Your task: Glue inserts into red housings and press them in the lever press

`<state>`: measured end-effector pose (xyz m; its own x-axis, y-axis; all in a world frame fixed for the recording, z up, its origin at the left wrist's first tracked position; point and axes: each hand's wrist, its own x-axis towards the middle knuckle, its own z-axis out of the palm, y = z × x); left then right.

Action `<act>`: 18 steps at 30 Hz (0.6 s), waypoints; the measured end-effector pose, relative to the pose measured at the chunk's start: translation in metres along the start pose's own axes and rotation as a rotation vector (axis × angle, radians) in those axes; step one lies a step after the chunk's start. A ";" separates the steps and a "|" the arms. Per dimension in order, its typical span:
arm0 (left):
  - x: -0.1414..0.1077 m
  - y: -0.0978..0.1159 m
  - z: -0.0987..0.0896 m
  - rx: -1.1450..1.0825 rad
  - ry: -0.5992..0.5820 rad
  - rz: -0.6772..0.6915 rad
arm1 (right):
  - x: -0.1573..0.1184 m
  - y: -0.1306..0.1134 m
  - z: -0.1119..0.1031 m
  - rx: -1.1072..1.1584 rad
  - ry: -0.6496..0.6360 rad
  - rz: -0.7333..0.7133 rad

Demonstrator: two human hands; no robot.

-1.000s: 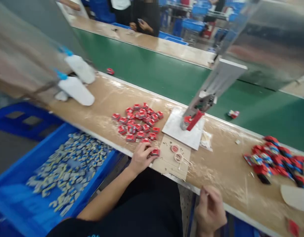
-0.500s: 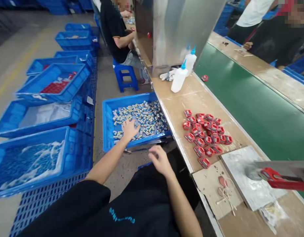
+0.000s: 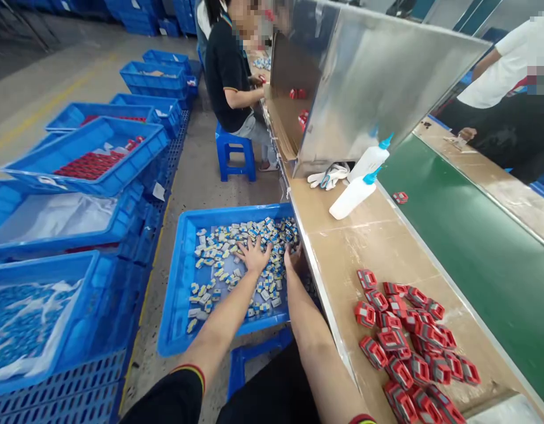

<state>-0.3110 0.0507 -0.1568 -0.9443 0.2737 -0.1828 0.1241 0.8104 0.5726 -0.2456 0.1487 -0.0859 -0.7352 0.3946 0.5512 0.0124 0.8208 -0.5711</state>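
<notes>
My left hand [image 3: 255, 257] lies over the small white, blue and yellow parts [image 3: 218, 253] in a blue plastic bin [image 3: 171, 294]. Its fingers are spread, and nothing is held in it. Beside it, my right hand [image 3: 293, 259] dips into the same parts at the bin's right side, close to the table edge. The thumb stands apart from the other fingers, which are partly shaded. No part shows in its grasp.
Red and grey plastic pieces [image 3: 413, 335] lie heaped on the brown worktable [image 3: 329, 253] at my right. White squeeze bottles [image 3: 353, 197] and gloves [image 3: 329, 176] sit by a metal panel [image 3: 369, 82]. Beyond runs a green conveyor belt [image 3: 470, 235]. Stacked blue bins [image 3: 90, 153] stand left. Other people work nearby.
My view has moved closer to the bin. My right hand has gone from near my lap into the bin, and my left hand has shifted right over the parts with fingers spread.
</notes>
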 end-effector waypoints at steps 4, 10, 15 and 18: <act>-0.010 -0.005 0.016 -0.074 -0.014 0.114 | -0.022 0.015 0.030 -0.043 -0.053 0.398; -0.016 -0.011 0.028 -0.264 0.010 0.167 | -0.048 0.024 0.058 -0.096 -0.147 0.828; -0.013 0.001 0.039 -0.456 0.072 0.126 | -0.052 0.032 0.067 -0.029 -0.129 0.953; -0.011 0.007 0.039 -0.563 0.103 0.056 | -0.054 0.034 0.067 0.081 -0.103 0.967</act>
<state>-0.2881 0.0734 -0.1818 -0.9692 0.2337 -0.0774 0.0199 0.3876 0.9216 -0.2507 0.1274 -0.1762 -0.4876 0.8420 -0.2310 0.5980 0.1293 -0.7910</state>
